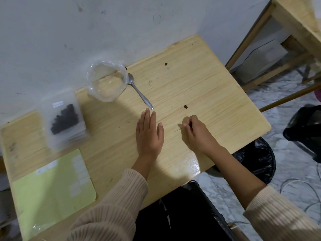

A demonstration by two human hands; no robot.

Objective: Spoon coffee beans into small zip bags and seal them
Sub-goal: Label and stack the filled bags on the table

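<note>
My left hand lies flat on the wooden table, fingers straight, fingertips just short of the handle of a metal spoon. My right hand rests beside it with fingers curled, thumb against the fingertips; whether it pinches a bean I cannot tell. A clear plastic bag with a rolled-open mouth stands at the wall, the spoon's bowl against it. A stack of small zip bags sits at left, the top one holding dark coffee beans. Loose beans lie on the table.
A light green sheet lies at the table's near left corner. A black-lined bin stands by the right edge. Another wooden table is at the upper right. The wall runs along the far edge.
</note>
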